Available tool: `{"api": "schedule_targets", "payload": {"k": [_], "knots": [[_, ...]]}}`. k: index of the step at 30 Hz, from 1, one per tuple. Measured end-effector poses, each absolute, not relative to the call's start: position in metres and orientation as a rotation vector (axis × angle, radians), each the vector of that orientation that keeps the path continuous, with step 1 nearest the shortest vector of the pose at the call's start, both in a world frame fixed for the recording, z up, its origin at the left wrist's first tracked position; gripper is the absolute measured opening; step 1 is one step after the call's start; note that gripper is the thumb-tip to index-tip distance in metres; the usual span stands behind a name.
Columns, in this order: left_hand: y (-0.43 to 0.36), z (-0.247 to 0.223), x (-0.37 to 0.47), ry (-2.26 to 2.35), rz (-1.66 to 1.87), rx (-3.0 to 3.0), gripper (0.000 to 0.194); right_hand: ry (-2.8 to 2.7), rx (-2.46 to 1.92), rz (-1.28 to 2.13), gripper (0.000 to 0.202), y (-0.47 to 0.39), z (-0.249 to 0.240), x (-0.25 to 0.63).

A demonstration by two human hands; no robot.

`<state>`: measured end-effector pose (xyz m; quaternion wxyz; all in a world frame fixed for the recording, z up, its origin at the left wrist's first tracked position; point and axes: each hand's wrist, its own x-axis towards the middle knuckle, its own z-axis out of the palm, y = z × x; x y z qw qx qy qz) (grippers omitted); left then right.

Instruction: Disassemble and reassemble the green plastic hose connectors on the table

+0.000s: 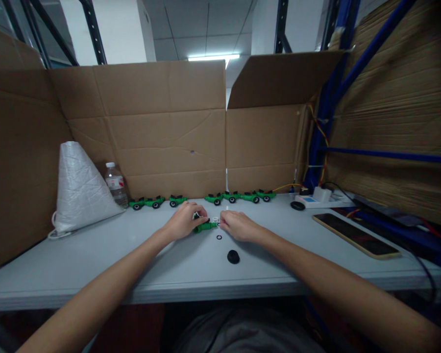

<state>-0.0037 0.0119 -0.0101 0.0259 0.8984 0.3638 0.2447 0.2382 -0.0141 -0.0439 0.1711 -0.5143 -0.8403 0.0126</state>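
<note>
My left hand (pixel 188 220) is closed around a green toy part (pixel 205 226) with black pieces at its upper end, held low over the white table. My right hand (pixel 238 225) is pinched at the part's right end; whatever small thing lies between its fingertips is too small to make out. Small whitish pieces (pixel 215 219) show between the hands. Just below them a thin black ring (pixel 219 237) lies on the table, and nearer the front edge is a round black piece (pixel 233 257).
Green toy cars (pixel 232 197) with black wheels line the back of the table (pixel 169 283). At left stand a silver bag (pixel 81 191) and a water bottle (pixel 115 184). A phone (pixel 356 235), a power strip (pixel 327 198) and a black ring-shaped piece (pixel 297 206) are at right.
</note>
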Motion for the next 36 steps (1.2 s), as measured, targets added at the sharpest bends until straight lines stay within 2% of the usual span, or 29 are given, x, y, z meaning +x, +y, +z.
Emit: {"api": "schedule_targets", "payload": {"k": [18,26,31,36], "knots": [[0.012,-0.010,-0.003,1.090,0.774,2.795,0.020,-2.417,-1.557,0.031,0.012,-0.022,-0.040,0.237],[0.012,-0.010,-0.003,1.083,0.780,2.824,0.020,-2.406,-1.500,0.037,0.010,-0.019,-0.043,0.239],[0.012,-0.011,-0.003,1.083,0.800,2.834,0.017,-2.381,-1.451,0.056,0.002,-0.013,-0.048,0.240],[0.010,-0.010,-0.003,1.089,0.793,2.840,0.016,-2.369,-1.333,0.109,0.008,-0.006,-0.056,0.243]]}}
